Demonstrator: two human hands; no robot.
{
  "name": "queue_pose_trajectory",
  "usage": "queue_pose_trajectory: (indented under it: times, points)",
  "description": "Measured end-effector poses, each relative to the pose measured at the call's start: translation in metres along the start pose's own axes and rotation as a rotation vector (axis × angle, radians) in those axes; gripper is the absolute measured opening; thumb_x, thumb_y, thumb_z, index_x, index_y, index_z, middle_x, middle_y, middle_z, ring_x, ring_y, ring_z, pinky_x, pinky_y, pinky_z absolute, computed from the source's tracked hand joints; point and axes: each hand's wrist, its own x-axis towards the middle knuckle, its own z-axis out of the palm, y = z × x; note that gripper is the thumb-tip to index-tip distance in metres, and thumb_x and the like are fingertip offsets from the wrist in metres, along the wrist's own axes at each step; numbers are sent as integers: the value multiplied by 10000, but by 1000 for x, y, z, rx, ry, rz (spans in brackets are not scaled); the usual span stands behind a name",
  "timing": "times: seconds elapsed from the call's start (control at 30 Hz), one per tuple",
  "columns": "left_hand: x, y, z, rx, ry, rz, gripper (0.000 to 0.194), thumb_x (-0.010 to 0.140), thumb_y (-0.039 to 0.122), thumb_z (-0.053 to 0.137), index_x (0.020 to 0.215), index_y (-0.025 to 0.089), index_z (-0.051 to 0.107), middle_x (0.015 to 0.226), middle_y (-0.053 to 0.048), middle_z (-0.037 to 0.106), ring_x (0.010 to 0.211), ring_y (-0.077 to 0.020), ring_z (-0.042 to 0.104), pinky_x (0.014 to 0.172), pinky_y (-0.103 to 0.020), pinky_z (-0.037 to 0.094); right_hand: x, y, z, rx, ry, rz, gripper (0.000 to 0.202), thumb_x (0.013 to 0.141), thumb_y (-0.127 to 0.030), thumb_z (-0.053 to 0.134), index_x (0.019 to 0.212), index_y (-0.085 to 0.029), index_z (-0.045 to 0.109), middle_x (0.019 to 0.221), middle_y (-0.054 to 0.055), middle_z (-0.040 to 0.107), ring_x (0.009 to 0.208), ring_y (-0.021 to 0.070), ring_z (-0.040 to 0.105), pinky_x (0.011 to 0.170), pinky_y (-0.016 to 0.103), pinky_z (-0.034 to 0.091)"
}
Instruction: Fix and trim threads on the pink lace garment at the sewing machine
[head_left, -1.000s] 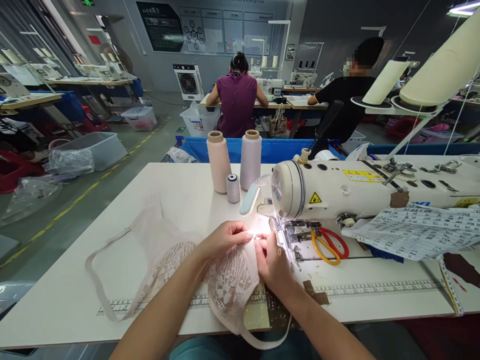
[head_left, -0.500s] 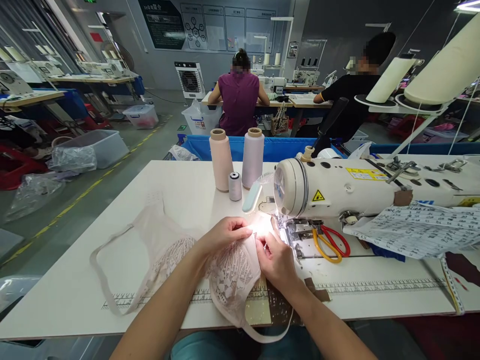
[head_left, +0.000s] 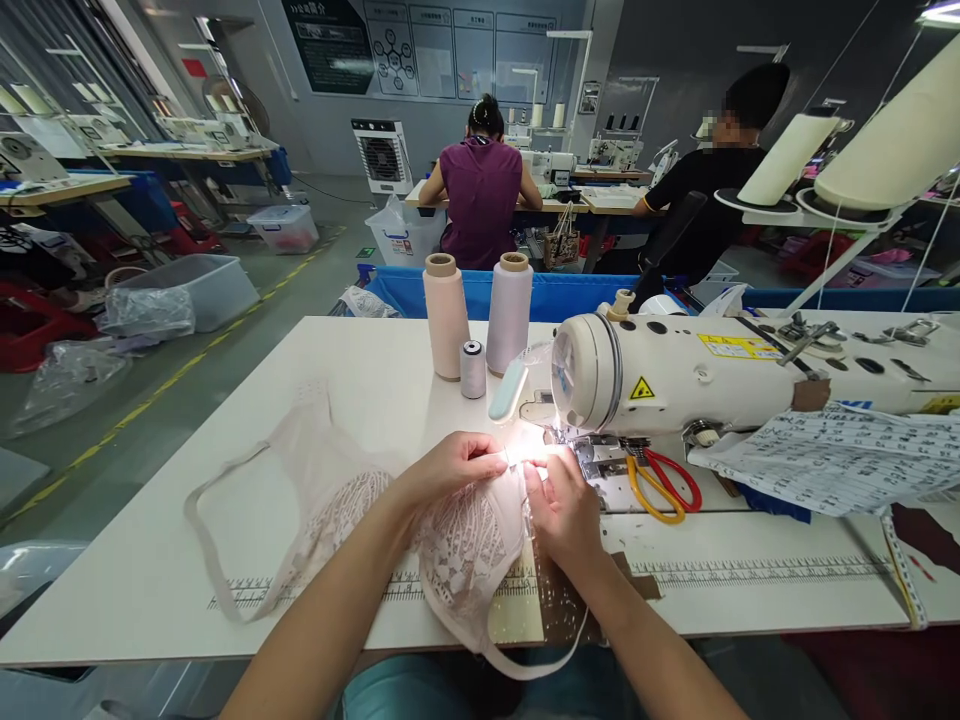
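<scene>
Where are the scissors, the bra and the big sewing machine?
Scissors [head_left: 679,466], head view: the red handle.
Bra [head_left: 466,552], head view: a lace cup.
Sewing machine [head_left: 669,372], head view: its white body.

Bra [head_left: 466,550] — partly hidden, sewing machine [head_left: 667,375] — cropped

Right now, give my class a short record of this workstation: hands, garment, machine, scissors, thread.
left hand: pinching the lace garment
right hand: at the garment's edge, exact hold unclear
garment: pale, one strap past the table's front edge
sewing machine: white, beyond the right hand
scissors: red-and-yellow, right of that hand
thread: peach cone, lilac cone, small spool, upright
</scene>
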Motion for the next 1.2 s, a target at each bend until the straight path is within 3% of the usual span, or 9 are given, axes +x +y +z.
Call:
queue_pose_trajectory:
  times: [0.1, 0.23, 0.47, 0.7, 0.87, 0.97, 1.1, 1.2]
  points:
    - [0, -1, 3, -26, -27, -5, 274, 753, 353, 588, 603, 164, 459, 583, 47, 381, 554, -93, 329, 517, -233, 224, 4, 0, -1, 0, 21, 1, 219, 923, -296, 439, 780, -185, 561, 738, 16, 539, 549, 126, 475, 507, 237, 347]
    - [1, -5, 8, -29, -40, 1, 292, 750, 355, 579, 584, 168, 429, 559, 54, 358, 536, -89, 325, 508, -231, 220, 9, -1, 1, 7, -73, 27, 208, 889, -328, 494, 744, -188, 546, 678, 3, 534, 538, 129, 470, 515, 239, 341]
    - [2, -5, 15, 58, -3, -16, 279, 745, 322, 551, 568, 177, 392, 549, 57, 348, 519, -86, 317, 486, -233, 202, 11, -2, 1, 8, -155, 16, 180, 871, -249, 465, 705, -196, 512, 648, -1, 510, 559, 138, 465, 530, 248, 327]
    - [0, -3, 14, 3, -26, -2, 294, 753, 325, 556, 579, 179, 369, 565, 60, 320, 528, -83, 302, 489, -233, 202, 10, -3, -2, 208, 31, -18, 158, 913, -222, 441, 763, -208, 485, 723, 0, 512, 647, 143, 495, 603, 256, 394]
    - [2, -4, 11, 30, -43, 30, 316, 757, 321, 551, 560, 180, 349, 559, 60, 291, 528, -83, 280, 498, -240, 186, 5, -5, -6, 527, -25, 46, 74, 950, -246, 439, 900, -225, 490, 683, -36, 578, 545, 114, 559, 587, 255, 464]
    - [2, -4, 10, 38, -45, 42, 321, 754, 318, 551, 552, 181, 342, 552, 62, 280, 522, -83, 270, 497, -242, 178, 2, -9, -10, 691, 7, -6, 68, 961, -229, 422, 905, -222, 459, 736, -25, 610, 530, 102, 578, 576, 262, 485]
    - [1, -4, 9, 18, -32, 5, 300, 747, 308, 554, 560, 181, 357, 547, 62, 320, 508, -82, 294, 488, -235, 200, -2, -11, -18, 697, 91, -79, 84, 953, -188, 433, 887, -213, 478, 589, -58, 505, 483, 96, 516, 510, 241, 432]
    - [0, -4, 9, 28, -16, -6, 279, 745, 301, 553, 562, 178, 384, 547, 59, 349, 509, -82, 310, 486, -231, 215, -8, -9, -23, 686, 101, -105, 79, 938, -165, 450, 900, -211, 503, 612, -47, 491, 487, 94, 488, 482, 240, 407]
